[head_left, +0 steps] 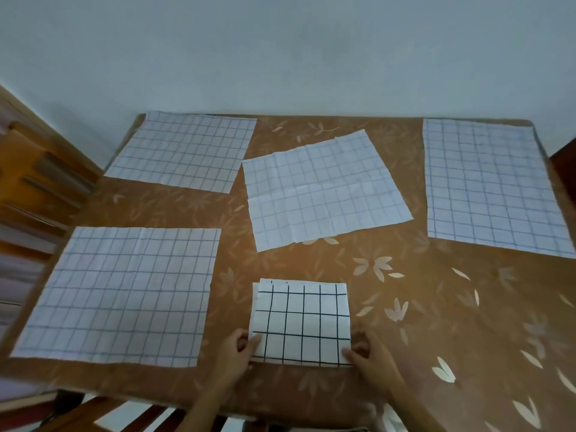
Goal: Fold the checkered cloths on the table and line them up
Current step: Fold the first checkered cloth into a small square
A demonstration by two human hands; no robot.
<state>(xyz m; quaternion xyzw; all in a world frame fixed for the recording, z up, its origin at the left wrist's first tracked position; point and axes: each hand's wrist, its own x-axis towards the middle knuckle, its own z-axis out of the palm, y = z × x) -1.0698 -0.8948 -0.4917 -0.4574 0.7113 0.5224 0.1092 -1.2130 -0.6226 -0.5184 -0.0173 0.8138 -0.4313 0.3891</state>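
The folded checkered cloth [300,325], white with bold dark lines, lies flat on the table [436,307] between the person's two hands, close to the near edge. The left hand [235,349] pinches its near left corner, thumb laid on top and the other fingers curled at the edge. The right hand [369,353] pinches the near right corner the same way, thumb on the fabric and fingers curled beside it. How far the fingers reach under the cloth I cannot tell. A lower layer peeks out along the far edge and the left side, so the layers do not quite match.

Just left of the left hand, a large open cloth [124,294] lies spread flat, apart from the folded one. Straight beyond the grip, a creased cloth [324,191] lies open at a slant. Beyond and to the left of the grip, a far-left cloth [184,151] is spread at the table's corner. Beyond and well to the right of the right hand, a right-side cloth [489,185] reaches the table's right edge. The table wears a brown cover with pale leaf prints. A plain pale wall [280,42] stands behind it, and blurred wooden furniture [37,182] stands off to the left.
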